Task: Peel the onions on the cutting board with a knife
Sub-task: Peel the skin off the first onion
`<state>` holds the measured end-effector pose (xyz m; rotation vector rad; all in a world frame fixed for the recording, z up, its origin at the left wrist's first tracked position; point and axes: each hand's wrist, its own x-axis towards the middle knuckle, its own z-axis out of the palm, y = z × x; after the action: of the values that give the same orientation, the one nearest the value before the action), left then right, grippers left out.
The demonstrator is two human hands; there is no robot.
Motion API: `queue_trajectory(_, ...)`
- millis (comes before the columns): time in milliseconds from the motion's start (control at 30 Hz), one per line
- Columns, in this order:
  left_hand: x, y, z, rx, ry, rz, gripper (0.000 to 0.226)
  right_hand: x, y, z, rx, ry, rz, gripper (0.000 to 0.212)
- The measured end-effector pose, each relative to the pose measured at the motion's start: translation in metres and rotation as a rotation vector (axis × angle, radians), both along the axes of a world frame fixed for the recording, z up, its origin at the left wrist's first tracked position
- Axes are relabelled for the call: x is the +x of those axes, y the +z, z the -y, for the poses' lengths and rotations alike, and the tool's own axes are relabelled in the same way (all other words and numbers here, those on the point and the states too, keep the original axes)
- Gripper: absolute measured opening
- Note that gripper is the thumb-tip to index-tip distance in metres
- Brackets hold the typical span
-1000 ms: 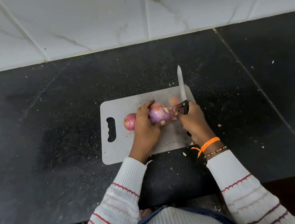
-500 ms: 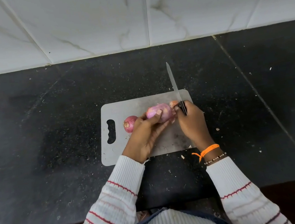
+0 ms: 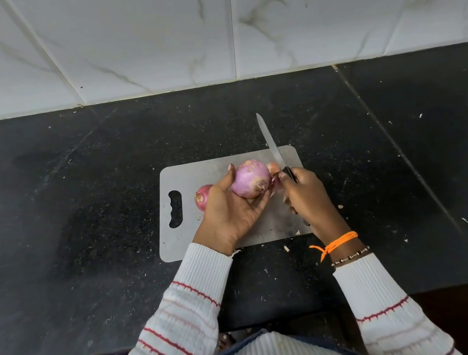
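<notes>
Cradling the larger onion [image 3: 250,179] in an upturned palm, the left hand [image 3: 232,210] is holding it just above the cutting board [image 3: 274,227], fingers curled up round its near and right sides and the thumb lying along its left. The root end is facing the camera, probably so the person can see where loose skin starts. That onion is looking pale purple and smooth, so I judge most of its dry outer skin is already off.

The right hand [image 3: 307,195] is gripping the knife [image 3: 274,150] by its dark handle, fingers wrapped closed around it, with the blade pointing to the far side, past the board's far edge. The thumb appears to be pinching a bit of skin at the onion's right side against the blade's base, though that contact is too small to confirm.

A second, darker red onion [image 3: 202,197] is resting on the board, left of the held one, partly hidden by the left hand and seemingly unpeeled. Small skin flakes are lying on the dark countertop [image 3: 85,225] near the board.
</notes>
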<state>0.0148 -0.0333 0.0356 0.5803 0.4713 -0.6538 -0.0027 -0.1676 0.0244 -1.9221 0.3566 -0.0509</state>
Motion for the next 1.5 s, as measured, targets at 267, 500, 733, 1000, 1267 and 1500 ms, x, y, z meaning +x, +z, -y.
queue_trajectory(267, -0.005, -0.003, -0.001, 0.013, 0.022, 0.019, 0.036, -0.007, 0.005, -0.004, 0.294, -0.035, 0.019, 0.012)
queue_trajectory(500, -0.01, -0.001, 0.004, 0.066, -0.055, 0.068, 0.055, -0.011, 0.013, -0.007, 0.312, -0.009, 0.168, 0.008)
queue_trajectory(733, -0.009, -0.002, 0.004, 0.01, 0.062, 0.046, 0.033, -0.015, 0.017, -0.015, 0.152, -0.11, 0.305, 0.025)
queue_trajectory(1000, 0.003, -0.003, 0.002, -0.125, 0.128, 0.035, 0.062, -0.04, 0.017, -0.035, -0.333, 0.057, 0.365, 0.033)
queue_trajectory(1267, 0.001, -0.003, 0.0, -0.229, 0.154, 0.051, 0.062, -0.05, 0.019, -0.033, -0.386, 0.135, 0.27, 0.045)
queue_trajectory(1500, 0.003, 0.003, 0.001, -0.248, 0.18, 0.157, 0.046, -0.057, 0.022, -0.043, -0.361, 0.182, 0.256, 0.044)
